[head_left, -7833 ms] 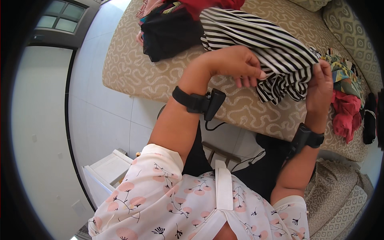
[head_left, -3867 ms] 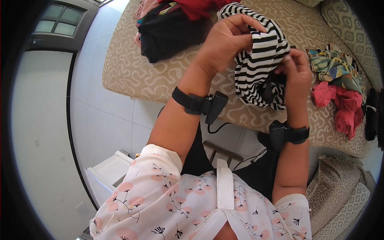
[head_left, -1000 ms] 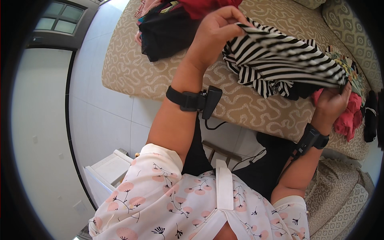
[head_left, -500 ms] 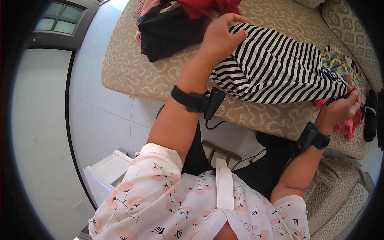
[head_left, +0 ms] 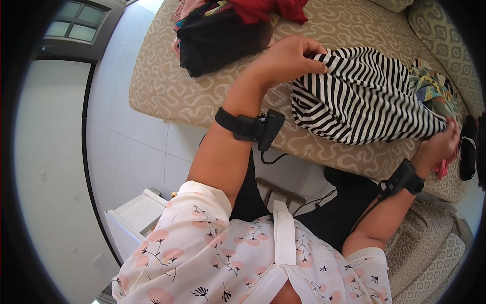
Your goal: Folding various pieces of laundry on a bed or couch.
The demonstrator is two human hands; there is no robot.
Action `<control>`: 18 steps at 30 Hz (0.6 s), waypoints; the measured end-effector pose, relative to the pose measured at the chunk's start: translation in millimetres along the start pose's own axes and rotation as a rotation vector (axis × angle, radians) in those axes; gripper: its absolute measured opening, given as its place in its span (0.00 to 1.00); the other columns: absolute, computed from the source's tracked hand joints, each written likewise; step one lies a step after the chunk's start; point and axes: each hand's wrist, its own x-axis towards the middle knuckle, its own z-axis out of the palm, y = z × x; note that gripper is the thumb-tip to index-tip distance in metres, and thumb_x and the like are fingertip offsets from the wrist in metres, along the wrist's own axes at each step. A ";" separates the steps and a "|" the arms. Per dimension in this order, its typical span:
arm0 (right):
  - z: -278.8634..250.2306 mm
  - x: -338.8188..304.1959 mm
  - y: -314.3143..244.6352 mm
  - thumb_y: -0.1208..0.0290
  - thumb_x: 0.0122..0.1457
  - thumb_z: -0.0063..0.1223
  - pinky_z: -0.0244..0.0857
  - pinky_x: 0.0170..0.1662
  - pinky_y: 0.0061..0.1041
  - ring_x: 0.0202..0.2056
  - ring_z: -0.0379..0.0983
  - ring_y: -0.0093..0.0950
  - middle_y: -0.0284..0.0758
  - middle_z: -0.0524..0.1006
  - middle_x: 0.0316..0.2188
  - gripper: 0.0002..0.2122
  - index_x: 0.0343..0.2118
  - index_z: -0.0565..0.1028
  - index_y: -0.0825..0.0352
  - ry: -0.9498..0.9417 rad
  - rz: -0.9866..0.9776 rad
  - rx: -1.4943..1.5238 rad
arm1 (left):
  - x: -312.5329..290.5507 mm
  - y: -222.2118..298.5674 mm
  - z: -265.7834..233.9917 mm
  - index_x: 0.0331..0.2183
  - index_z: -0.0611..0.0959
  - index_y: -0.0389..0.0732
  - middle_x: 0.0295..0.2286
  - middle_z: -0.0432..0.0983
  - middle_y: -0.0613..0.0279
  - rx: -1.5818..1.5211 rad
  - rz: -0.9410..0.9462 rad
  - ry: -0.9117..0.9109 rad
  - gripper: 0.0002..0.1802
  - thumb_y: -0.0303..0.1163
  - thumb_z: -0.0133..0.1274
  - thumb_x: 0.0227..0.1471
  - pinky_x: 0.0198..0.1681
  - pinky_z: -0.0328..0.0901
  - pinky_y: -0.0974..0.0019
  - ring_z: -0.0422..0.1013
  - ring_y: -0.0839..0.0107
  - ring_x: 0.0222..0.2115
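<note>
A black-and-white striped garment (head_left: 359, 96) stretches between my two hands, over the beige patterned sofa seat. What sort of garment it is, I cannot tell. At its left end, my left hand (head_left: 292, 60) pinches the cloth between thumb and fingers. My right hand (head_left: 439, 144), slightly blurred, is closed on the opposite end. The middle of the cloth sags in loose folds. Black devices are strapped on both my forearms.
Black clothing (head_left: 223, 48) and red clothing (head_left: 268, 10) lie heaped on the sofa seat (head_left: 172, 96) at the far left. Multicoloured folded clothing (head_left: 433, 86) is beyond my right hand, near a rolled black item (head_left: 468, 152). A white stool-like box (head_left: 139, 213) stands at the lower left.
My left hand has come right and nearer with its end of the striped garment. My right hand has shifted slightly right and nearer. The cloth has gathered into more folds.
</note>
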 end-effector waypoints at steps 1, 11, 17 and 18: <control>2.1 1.0 1.4 0.68 0.60 0.50 0.67 0.43 0.25 0.38 0.76 0.29 0.39 0.80 0.36 0.13 0.41 0.77 0.72 -0.168 -0.165 -0.241 | -2.0 2.3 -1.0 0.38 0.82 0.35 0.31 0.77 0.71 -0.077 0.050 -0.053 0.13 0.26 0.60 0.47 0.36 0.65 0.76 0.71 0.82 0.31; 28.0 -45.1 -11.3 0.73 0.57 0.55 0.68 0.38 0.24 0.32 0.75 0.27 0.35 0.80 0.33 0.08 0.38 0.80 0.65 -0.713 -0.316 -0.118 | -7.2 10.7 -10.8 0.37 0.81 0.32 0.25 0.74 0.65 -0.646 0.312 -0.390 0.16 0.38 0.48 0.61 0.29 0.66 0.72 0.73 0.76 0.29; 31.6 -69.4 -12.8 0.75 0.52 0.57 0.66 0.35 0.29 0.28 0.73 0.30 0.38 0.77 0.27 0.09 0.37 0.76 0.69 -1.240 -0.302 -0.414 | 4.7 1.9 6.6 0.43 0.81 0.36 0.36 0.79 0.64 -0.298 0.092 0.074 0.13 0.32 0.52 0.58 0.41 0.67 0.73 0.73 0.78 0.37; 32.1 -68.8 -10.0 0.75 0.52 0.57 0.66 0.35 0.29 0.28 0.73 0.30 0.38 0.77 0.27 0.09 0.37 0.76 0.69 -1.239 -0.302 -0.415 | 5.7 0.4 7.5 0.43 0.81 0.36 0.36 0.79 0.64 -0.299 0.093 0.073 0.13 0.32 0.52 0.58 0.41 0.67 0.73 0.73 0.78 0.37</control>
